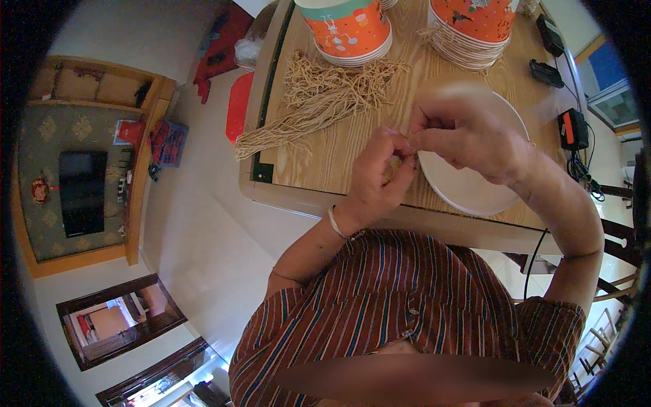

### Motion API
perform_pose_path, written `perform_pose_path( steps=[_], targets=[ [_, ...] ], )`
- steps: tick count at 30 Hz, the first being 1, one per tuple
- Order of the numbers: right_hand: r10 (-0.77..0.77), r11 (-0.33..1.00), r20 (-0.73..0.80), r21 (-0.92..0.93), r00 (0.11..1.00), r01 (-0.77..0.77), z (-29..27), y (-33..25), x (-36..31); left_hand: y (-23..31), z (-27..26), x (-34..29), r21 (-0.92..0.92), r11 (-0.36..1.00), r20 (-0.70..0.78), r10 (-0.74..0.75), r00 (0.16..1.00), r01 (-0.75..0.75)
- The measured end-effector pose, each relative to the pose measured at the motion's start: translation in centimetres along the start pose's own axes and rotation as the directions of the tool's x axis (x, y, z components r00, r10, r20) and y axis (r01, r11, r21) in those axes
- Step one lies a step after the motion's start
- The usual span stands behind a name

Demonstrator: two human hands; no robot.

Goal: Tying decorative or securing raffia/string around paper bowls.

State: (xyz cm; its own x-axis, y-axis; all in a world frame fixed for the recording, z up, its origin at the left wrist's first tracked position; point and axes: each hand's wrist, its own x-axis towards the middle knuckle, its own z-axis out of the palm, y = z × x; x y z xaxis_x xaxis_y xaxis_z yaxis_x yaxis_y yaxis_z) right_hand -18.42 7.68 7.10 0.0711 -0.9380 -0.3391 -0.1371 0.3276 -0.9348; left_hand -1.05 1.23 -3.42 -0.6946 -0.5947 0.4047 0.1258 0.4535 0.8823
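Observation:
My left hand (381,173) and my right hand (475,139) meet over the near part of the wooden table, fingertips pinched close together. Whatever lies between the fingertips is too small or hidden to make out. Under my right hand is a white round thing with a raised rim (444,198), like a lid or a bucket seen end-on; my hand covers part of it. A bundle of tan twisted cords (319,108) spreads across the table to the left of my hands, its gathered end at the left edge.
Behind the cords stands a stack of orange and green paper buckets (349,34). Another orange bucket stack (471,30) has cords hanging along its side. Black adapters and a black-and-orange box (574,129) with cables lie along the right edge. A red stool (239,105) stands left of the table.

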Motion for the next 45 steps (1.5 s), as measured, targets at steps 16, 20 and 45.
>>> perform_pose_path(
  steps=[16, 20, 45],
  targets=[
    [-0.004, 0.998, 0.02, -0.066, 1.0, 0.005, -0.3, -0.5, -0.1, 1.2, -0.6, 1.3, -0.315, 0.94, 0.043, -0.122, 0.992, 0.129],
    [0.0, 0.989, -0.031, -0.146, 1.0, -0.004, -1.1, -2.0, -0.9, 0.2, -0.8, 1.1, -0.302, 0.945, 0.053, -0.112, 0.992, 0.123],
    [-0.239, 0.969, -0.153, -0.103, 0.959, 0.225, -4.5, -1.7, -4.0, 2.1, -0.3, 2.4, -0.068, 0.997, 0.071, 0.052, 0.996, -0.047]
  ],
)
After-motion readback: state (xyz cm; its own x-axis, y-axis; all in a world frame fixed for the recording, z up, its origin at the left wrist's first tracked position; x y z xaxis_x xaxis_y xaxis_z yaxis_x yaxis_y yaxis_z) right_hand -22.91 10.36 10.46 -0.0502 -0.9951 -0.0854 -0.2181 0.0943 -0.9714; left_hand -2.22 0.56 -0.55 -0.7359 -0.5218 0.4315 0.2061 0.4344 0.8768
